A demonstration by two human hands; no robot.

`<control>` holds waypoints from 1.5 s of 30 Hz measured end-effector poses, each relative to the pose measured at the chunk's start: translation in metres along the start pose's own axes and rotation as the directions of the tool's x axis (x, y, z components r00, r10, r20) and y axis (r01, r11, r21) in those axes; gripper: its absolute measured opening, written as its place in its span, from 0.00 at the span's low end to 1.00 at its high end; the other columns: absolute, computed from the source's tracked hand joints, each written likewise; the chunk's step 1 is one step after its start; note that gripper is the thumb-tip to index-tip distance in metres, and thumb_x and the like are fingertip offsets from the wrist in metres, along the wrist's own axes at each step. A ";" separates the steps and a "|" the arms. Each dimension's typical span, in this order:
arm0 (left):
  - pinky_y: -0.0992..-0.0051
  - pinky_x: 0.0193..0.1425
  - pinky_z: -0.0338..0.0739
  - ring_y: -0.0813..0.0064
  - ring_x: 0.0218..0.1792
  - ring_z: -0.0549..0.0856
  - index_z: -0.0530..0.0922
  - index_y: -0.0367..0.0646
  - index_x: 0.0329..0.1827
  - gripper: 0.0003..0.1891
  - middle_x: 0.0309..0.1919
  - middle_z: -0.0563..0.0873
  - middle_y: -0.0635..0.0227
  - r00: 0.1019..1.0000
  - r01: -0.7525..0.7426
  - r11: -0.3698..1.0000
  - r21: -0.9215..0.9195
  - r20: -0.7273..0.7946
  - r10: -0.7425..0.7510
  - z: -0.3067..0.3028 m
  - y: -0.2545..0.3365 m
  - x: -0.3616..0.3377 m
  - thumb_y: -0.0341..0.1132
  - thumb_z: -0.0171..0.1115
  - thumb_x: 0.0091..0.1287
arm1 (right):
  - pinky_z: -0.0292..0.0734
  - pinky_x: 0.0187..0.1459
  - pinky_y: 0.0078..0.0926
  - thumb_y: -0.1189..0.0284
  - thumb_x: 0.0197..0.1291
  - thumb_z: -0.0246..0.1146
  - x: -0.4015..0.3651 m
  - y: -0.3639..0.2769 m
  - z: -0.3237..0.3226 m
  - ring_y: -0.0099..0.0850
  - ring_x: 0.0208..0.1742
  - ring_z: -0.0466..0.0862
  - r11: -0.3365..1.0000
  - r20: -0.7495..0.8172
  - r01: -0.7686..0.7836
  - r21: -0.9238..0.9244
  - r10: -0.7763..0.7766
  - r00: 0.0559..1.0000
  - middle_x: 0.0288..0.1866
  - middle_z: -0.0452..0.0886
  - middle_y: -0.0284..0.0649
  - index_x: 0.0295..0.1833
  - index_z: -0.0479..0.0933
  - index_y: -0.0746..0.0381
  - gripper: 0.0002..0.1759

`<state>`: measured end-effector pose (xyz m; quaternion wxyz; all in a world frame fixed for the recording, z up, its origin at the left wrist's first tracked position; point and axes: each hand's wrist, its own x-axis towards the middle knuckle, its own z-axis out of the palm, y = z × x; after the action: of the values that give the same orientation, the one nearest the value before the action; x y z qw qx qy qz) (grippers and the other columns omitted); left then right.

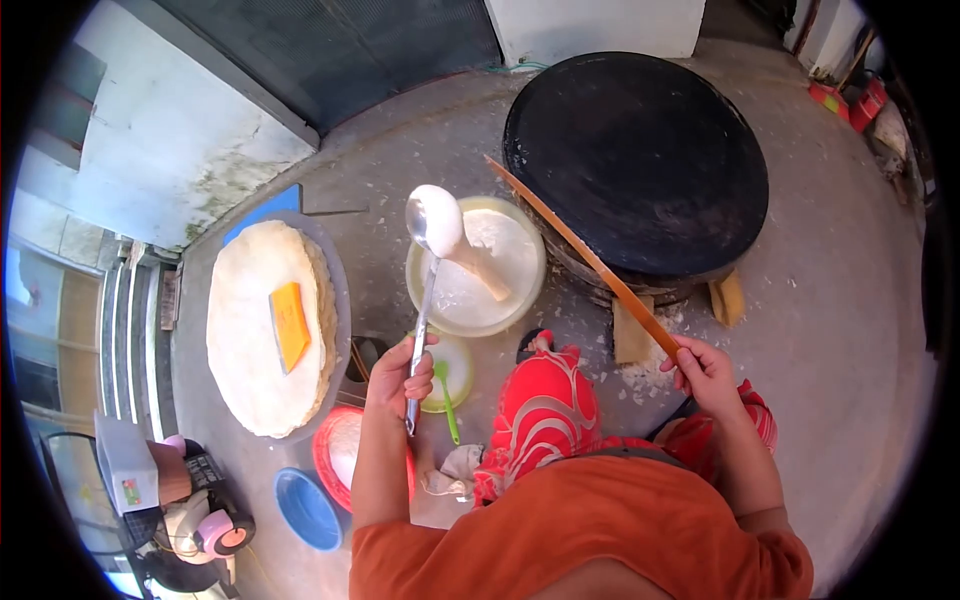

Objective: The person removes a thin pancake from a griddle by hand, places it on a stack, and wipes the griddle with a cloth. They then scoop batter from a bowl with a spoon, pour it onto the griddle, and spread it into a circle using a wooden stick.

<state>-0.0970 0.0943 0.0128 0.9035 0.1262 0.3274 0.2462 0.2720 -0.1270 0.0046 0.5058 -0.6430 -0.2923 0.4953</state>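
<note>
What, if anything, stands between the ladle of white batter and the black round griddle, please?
The long wooden stick in the right hand slants across the gap between the ladle, held by the left hand over the batter bowl, and the griddle. Nothing else visible lies between them.

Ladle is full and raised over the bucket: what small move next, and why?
Probably swing the full ladle in the left hand across to the bare black griddle: batter trails from it into the bucket, and the right hand holds the wooden stick by the griddle's edge.
</note>
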 end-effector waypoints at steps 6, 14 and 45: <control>0.84 0.11 0.57 0.81 0.11 0.65 0.70 0.33 0.49 0.17 0.18 0.74 0.63 0.980 -0.191 0.966 0.177 -0.025 0.198 0.036 0.013 -0.015 0.39 0.50 0.66 | 0.66 0.23 0.11 0.73 0.64 0.50 0.000 0.002 -0.001 0.16 0.22 0.70 1.000 -0.017 0.024 0.013 -0.024 1.000 0.32 0.78 0.34 0.55 0.71 0.63 0.15; 0.83 0.13 0.58 0.81 0.12 0.66 0.70 0.34 0.50 0.17 0.20 0.74 0.64 0.955 -0.225 0.917 0.329 -0.112 0.274 0.049 0.001 0.012 0.39 0.47 0.68 | 0.67 0.26 0.10 0.76 0.61 0.54 0.003 0.009 -0.004 0.14 0.25 0.72 0.997 -0.054 0.081 0.005 -0.080 0.995 0.32 0.77 0.32 0.56 0.70 0.63 0.17; 0.77 0.19 0.71 0.75 0.18 0.73 0.66 0.43 0.39 0.03 0.23 0.75 0.64 0.915 -0.326 0.899 0.292 -0.142 0.378 0.137 -0.031 0.256 0.31 0.45 0.67 | 0.72 0.34 0.31 0.77 0.49 0.57 0.136 -0.057 -0.028 0.39 0.30 0.76 0.639 -0.021 0.350 -0.685 -0.498 0.867 0.28 0.73 0.41 0.54 0.73 0.55 0.22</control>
<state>0.1733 0.1941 -0.0316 0.7823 0.2772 0.4157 0.3720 0.3512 0.0006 0.0114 0.3748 -0.7397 -0.5368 0.1554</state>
